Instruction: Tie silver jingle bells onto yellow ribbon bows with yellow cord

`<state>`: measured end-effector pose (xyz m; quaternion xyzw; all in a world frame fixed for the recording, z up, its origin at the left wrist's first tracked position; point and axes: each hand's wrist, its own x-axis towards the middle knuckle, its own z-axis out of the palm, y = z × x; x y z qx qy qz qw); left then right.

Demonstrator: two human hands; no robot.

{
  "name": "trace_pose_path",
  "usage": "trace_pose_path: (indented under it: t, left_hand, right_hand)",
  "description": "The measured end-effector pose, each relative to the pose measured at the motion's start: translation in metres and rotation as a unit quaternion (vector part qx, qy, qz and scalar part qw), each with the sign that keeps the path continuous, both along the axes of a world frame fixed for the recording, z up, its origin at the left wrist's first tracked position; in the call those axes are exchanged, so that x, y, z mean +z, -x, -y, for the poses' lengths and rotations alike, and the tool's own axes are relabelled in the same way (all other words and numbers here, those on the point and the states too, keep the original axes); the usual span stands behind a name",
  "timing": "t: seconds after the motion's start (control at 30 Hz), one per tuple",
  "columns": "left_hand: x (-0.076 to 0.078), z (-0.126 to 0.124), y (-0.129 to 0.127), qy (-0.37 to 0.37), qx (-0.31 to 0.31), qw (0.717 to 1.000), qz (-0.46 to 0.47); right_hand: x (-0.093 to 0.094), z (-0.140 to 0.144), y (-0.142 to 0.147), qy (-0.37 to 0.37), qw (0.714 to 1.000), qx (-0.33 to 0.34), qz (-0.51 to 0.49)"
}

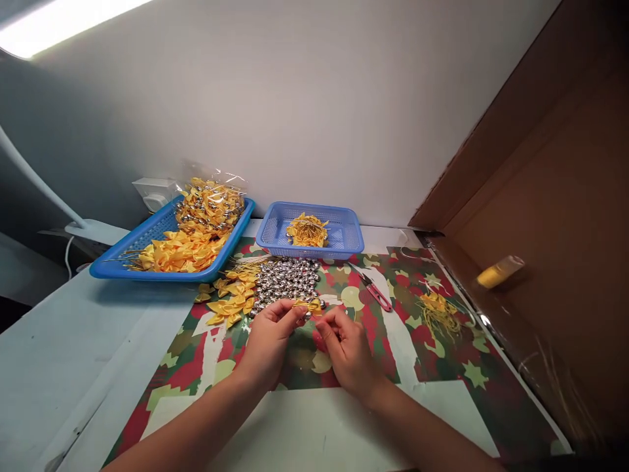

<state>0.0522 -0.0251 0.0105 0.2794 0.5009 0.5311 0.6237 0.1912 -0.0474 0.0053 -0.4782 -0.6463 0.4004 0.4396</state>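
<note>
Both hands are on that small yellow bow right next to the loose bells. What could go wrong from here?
1. The left hand and right hand pinch a yellow bow right over the pile of silver bells; a nudge could scatter them.
2. The red snips lie close to the right hand, a possible snag.

A plain white wall (314, 105) rises behind the pale table (44, 354). A strip light (63, 19) glows top left; a brown cardboard panel (555, 196) stands right.

left hand (269, 339) and right hand (346, 347) — fingertips pinched, close together
</note>
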Motion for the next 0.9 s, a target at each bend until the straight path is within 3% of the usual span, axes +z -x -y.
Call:
trace_pose_path:
  t: [0.33, 0.57, 0.9]
  left_hand:
    - [0.005, 0.001, -0.003, 0.027, 0.01, 0.999, 0.044]
    - [0.012, 0.0, -0.005, 0.046, 0.019, 0.997, 0.054]
    - [0.007, 0.001, -0.003, 0.029, 0.012, 0.999, 0.021]
  right_hand:
    - [0.005, 0.002, -0.002, -0.081, 0.99, -0.021, 0.112]
    - [0.005, 0.002, -0.003, -0.073, 0.991, -0.021, 0.109]
    - [0.001, 0.002, -0.004, -0.076, 0.992, -0.022, 0.095]
